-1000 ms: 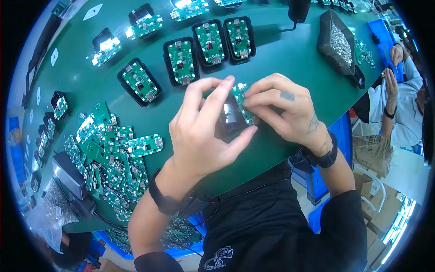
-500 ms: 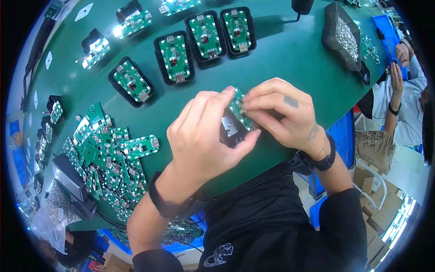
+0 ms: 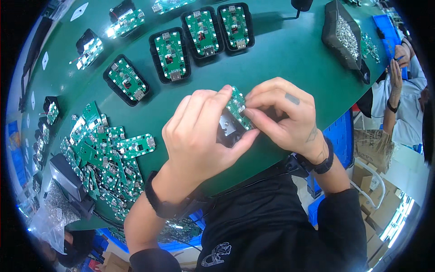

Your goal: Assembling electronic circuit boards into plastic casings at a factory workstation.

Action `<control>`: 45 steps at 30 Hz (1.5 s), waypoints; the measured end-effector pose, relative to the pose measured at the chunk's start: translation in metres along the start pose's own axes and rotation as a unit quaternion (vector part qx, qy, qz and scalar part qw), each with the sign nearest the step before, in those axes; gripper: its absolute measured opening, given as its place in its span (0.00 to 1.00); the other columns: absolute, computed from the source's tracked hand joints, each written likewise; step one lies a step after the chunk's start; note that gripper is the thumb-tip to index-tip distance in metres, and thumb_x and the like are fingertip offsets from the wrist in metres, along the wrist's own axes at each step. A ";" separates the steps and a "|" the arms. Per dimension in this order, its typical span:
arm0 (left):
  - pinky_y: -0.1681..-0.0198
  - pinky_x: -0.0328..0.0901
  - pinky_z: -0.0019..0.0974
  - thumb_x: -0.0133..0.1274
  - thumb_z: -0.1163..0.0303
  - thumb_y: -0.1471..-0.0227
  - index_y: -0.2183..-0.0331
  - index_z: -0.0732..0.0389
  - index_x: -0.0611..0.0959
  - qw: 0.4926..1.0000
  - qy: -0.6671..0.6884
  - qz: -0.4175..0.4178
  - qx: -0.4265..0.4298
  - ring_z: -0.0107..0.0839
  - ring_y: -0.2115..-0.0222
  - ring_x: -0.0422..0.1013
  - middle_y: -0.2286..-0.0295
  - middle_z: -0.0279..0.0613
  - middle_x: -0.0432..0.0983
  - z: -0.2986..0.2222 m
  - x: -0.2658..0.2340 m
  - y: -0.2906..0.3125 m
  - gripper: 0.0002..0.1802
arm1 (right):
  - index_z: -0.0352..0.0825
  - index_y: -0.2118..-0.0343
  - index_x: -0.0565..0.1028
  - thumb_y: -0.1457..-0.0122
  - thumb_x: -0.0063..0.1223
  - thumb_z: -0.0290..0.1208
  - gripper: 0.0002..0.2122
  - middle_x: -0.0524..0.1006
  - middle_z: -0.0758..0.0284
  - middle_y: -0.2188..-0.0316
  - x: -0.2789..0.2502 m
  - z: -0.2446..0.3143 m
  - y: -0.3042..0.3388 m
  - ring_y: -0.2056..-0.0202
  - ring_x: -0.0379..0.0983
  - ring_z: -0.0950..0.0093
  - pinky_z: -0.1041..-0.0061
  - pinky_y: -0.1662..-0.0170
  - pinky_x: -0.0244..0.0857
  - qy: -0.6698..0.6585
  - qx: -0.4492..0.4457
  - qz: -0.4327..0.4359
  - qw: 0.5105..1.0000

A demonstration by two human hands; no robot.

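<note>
My left hand [image 3: 197, 131] is closed around a small dark case with a shiny metal plate [image 3: 228, 125] showing in it. A green circuit board [image 3: 236, 108] stands tilted over that plate, between my left fingers and thumb. At the board's right side is my right hand [image 3: 281, 115], its thumb and forefinger pinched together against the board. Whatever lies between those fingertips is too small to make out. Beyond my hands, several black cases with boards seated in them, such as one black case [image 3: 168, 55], rest on the table.
To the left lies a heap of loose circuit boards [image 3: 106, 156] on the green table [image 3: 290, 59]. A dark tray [image 3: 333, 22] of small metal parts stands at the far right. Beside it a co-worker's hands [image 3: 396, 75] show. More boards and cases line the far left.
The board in my hands sits at a slightly different tilt, and my right fingertips have shifted a little along it. The whole view has drifted slightly, moving the table things left and up.
</note>
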State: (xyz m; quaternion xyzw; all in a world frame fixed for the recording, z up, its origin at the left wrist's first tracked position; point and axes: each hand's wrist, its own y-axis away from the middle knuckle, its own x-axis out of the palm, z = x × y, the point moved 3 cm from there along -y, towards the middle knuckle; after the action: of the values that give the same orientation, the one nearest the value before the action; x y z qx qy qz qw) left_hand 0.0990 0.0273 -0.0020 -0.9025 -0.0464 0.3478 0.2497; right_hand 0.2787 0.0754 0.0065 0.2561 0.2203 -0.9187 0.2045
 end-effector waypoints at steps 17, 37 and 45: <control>0.62 0.74 0.40 0.77 0.66 0.69 0.55 0.66 0.84 1.000 -0.013 -0.008 0.000 0.44 0.66 0.79 0.66 0.49 0.81 0.000 0.000 0.000 0.35 | 0.36 0.66 0.85 0.50 0.70 0.20 0.07 0.82 0.65 0.65 0.002 0.006 -0.004 0.69 0.81 0.71 0.76 0.66 0.76 0.015 -0.016 0.000 1.000; 0.63 0.75 0.40 0.73 0.69 0.71 0.57 0.64 0.85 0.999 -0.019 -0.013 -0.026 0.43 0.66 0.79 0.65 0.45 0.83 -0.002 -0.002 0.004 0.32 | 0.34 0.63 0.85 0.47 0.62 0.15 0.10 0.82 0.67 0.66 0.010 0.011 0.007 0.79 0.72 0.84 0.83 0.78 0.65 0.005 -0.001 -0.048 0.999; 0.64 0.74 0.39 0.73 0.69 0.72 0.57 0.63 0.85 0.999 -0.024 -0.022 -0.029 0.43 0.67 0.79 0.67 0.44 0.81 -0.001 -0.001 0.006 0.33 | 0.35 0.62 0.84 0.47 0.63 0.15 0.11 0.81 0.65 0.64 0.007 0.020 0.002 0.77 0.72 0.82 0.82 0.75 0.66 0.042 0.034 0.004 0.999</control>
State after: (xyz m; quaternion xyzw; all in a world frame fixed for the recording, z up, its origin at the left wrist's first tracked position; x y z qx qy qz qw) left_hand 0.0980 0.0217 -0.0031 -0.8995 -0.0829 0.3623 0.2297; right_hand 0.2668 0.0618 0.0172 0.3018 0.1965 -0.9133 0.1902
